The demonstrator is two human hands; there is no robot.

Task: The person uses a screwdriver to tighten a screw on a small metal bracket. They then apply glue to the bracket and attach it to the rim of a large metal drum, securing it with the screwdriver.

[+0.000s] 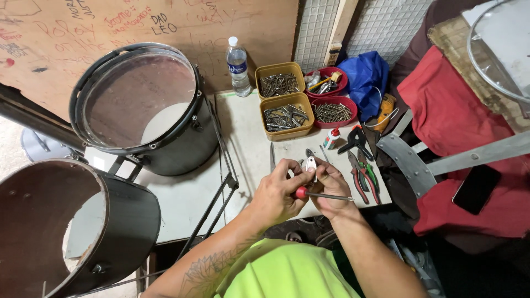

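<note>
My left hand [276,193] grips a screwdriver [323,195] with a red handle end, its metal shaft pointing right. Its thumb and forefinger also pinch a small white-and-metal part [311,164]. My right hand [331,190] closes around the same small part and rests over the screwdriver shaft. Both hands meet above the near edge of a white worktable [248,149].
A black drum shell with a clear head [146,110] sits at the table's left; another shell [72,226] stands nearer. Tubs of screws [284,116], a water bottle [238,66], a glue bottle [331,138] and pliers [364,174] lie beyond. A phone [476,189] rests on red cloth.
</note>
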